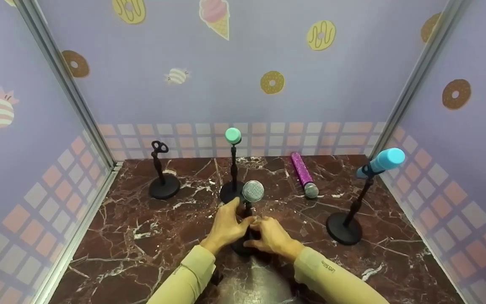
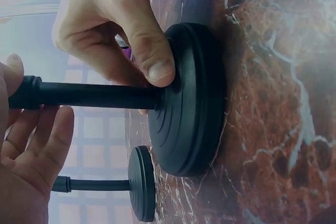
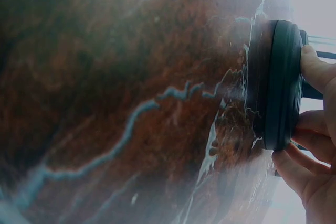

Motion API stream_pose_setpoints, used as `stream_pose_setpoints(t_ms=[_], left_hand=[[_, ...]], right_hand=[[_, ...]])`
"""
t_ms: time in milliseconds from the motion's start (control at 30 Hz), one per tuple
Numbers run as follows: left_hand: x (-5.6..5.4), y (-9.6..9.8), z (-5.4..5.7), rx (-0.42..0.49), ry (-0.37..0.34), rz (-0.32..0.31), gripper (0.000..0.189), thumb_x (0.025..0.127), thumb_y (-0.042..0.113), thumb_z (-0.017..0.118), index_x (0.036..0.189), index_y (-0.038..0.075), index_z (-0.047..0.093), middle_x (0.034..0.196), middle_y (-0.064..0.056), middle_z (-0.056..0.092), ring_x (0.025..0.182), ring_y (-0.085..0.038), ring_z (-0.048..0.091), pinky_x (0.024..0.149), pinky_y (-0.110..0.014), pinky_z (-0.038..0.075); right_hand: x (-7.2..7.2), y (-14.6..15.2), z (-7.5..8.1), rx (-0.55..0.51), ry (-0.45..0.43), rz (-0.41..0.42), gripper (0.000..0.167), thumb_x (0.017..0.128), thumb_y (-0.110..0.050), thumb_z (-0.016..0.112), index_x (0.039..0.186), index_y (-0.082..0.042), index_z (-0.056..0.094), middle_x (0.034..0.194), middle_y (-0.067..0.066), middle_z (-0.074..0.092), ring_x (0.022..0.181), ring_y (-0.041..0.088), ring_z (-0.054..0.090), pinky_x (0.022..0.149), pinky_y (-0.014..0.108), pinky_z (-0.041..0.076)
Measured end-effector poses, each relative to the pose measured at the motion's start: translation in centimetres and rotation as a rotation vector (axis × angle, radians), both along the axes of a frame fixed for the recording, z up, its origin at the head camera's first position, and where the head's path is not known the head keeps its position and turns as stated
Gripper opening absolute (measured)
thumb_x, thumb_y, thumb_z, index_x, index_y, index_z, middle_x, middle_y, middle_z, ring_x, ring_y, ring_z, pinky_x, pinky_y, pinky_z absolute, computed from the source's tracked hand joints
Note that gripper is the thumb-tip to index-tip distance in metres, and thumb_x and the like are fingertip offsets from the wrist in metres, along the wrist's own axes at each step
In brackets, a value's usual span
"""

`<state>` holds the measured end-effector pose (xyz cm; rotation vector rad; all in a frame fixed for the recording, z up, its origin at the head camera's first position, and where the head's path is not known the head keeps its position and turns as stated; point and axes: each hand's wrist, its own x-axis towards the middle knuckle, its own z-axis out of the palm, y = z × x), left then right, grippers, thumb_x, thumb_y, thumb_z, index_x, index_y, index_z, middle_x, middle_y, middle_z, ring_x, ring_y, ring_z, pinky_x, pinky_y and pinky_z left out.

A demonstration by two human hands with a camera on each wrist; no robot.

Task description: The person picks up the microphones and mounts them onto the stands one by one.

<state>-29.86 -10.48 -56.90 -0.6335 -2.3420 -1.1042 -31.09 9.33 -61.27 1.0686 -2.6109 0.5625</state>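
A microphone with a silver mesh head [image 1: 253, 191] sits upright on a black stand directly in front of me. My left hand [image 1: 228, 223] grips the stand's upper pole, just below the microphone; the left wrist view shows its fingers around the collar of the pole [image 2: 100, 95]. Lower down, my right hand [image 1: 273, 237] holds the stand near its round base [image 2: 197, 129], with the thumb pressed on top of the base beside the pole. In the right wrist view, its fingers [image 3: 294, 169] reach the rim of the base, which stands on the marbled table.
Behind is a stand with a mint-green microphone [image 1: 233, 135]. A bare black stand [image 1: 163, 185] is at back left. A glittery purple microphone [image 1: 301, 169] lies on the table [image 1: 175, 261] at back right. Another stand [image 1: 344, 229] at right bears a blue microphone [image 1: 384, 162]. Patterned walls enclose three sides.
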Motion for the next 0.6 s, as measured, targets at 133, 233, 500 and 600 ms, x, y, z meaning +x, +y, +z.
stream_pose_setpoints(t_ms=[133,233,500,600], left_hand=[[0.15,0.14,0.13,0.012,-0.004,0.01,0.038,0.084,0.022,0.097,0.093,0.01,0.062,0.082,-0.006,0.075,0.073,-0.022,0.078,0.069,-0.036,0.066],[0.27,0.11,0.16,0.03,-0.007,0.008,0.038,0.085,0.023,0.098,0.094,0.009,0.064,0.085,-0.006,0.077,0.077,-0.022,0.078,0.073,-0.039,0.067],[0.84,-0.42,0.28,0.06,-0.002,-0.054,0.027,0.087,0.018,0.095,0.098,0.009,0.072,0.094,-0.008,0.079,0.088,-0.023,0.079,0.082,-0.046,0.067],[1.0,-0.54,0.41,0.096,-0.034,-0.12,0.019,0.089,0.009,0.089,0.102,0.005,0.075,0.098,-0.012,0.081,0.093,-0.027,0.082,0.084,-0.05,0.07]], right_hand=[[-0.05,-0.03,0.08,-0.001,-0.006,0.006,0.044,0.086,-0.046,0.096,0.112,-0.012,0.089,0.115,0.002,0.089,0.103,0.026,0.083,0.097,0.044,0.067],[-0.07,-0.01,0.14,-0.007,-0.002,0.003,0.044,0.086,-0.046,0.097,0.113,-0.012,0.089,0.115,0.003,0.089,0.104,0.025,0.083,0.098,0.044,0.067],[0.03,-0.03,0.25,0.005,0.009,0.005,0.04,0.086,-0.047,0.096,0.109,-0.016,0.088,0.11,0.001,0.088,0.097,0.025,0.081,0.09,0.043,0.067],[0.05,-0.07,0.24,0.01,0.006,0.004,0.04,0.086,-0.047,0.096,0.109,-0.015,0.087,0.11,0.0,0.088,0.096,0.025,0.081,0.09,0.043,0.067]])
